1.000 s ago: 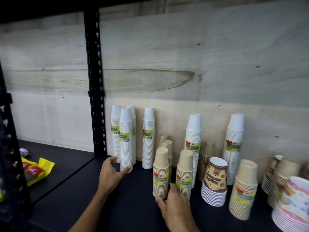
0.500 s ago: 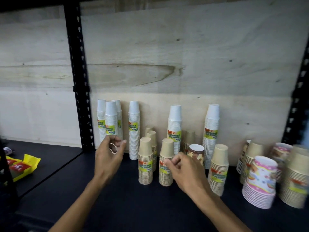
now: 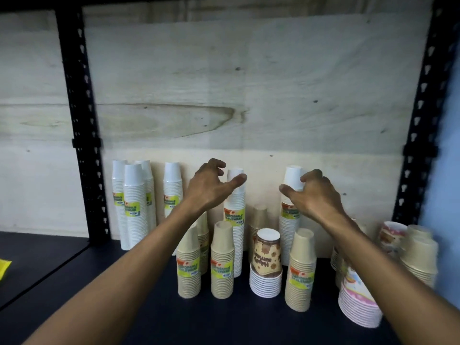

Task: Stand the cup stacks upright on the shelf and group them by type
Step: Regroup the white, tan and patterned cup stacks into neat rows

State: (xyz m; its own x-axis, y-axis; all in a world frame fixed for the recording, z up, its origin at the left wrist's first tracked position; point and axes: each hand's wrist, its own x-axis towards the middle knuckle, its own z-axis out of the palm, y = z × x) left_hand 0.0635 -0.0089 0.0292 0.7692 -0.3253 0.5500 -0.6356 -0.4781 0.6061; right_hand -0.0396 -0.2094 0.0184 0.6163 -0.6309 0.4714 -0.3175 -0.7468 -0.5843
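Tall white cup stacks stand upright along the plywood back: a cluster at the left (image 3: 134, 207), a single one (image 3: 171, 185), and two more (image 3: 235, 220) (image 3: 288, 230). My left hand (image 3: 211, 185) hovers with spread, curved fingers at the top of the first of those two. My right hand (image 3: 313, 195) hovers the same way at the top of the second. Neither hand plainly grips. Shorter beige stacks (image 3: 188, 270) (image 3: 222, 260) (image 3: 300, 270) stand in front. A brown patterned stack (image 3: 266, 257) stands between them.
Pink patterned cups (image 3: 358, 300) and wide beige cups (image 3: 420, 257) crowd the right end of the dark shelf (image 3: 224, 319). Black slotted posts (image 3: 82, 120) (image 3: 420, 120) frame the bay. A yellow packet (image 3: 3, 267) lies on the neighbouring shelf at the left.
Both hands rose from the shelf near the short stacks to the tops of the two tall white stacks at the back. The view shifted right.
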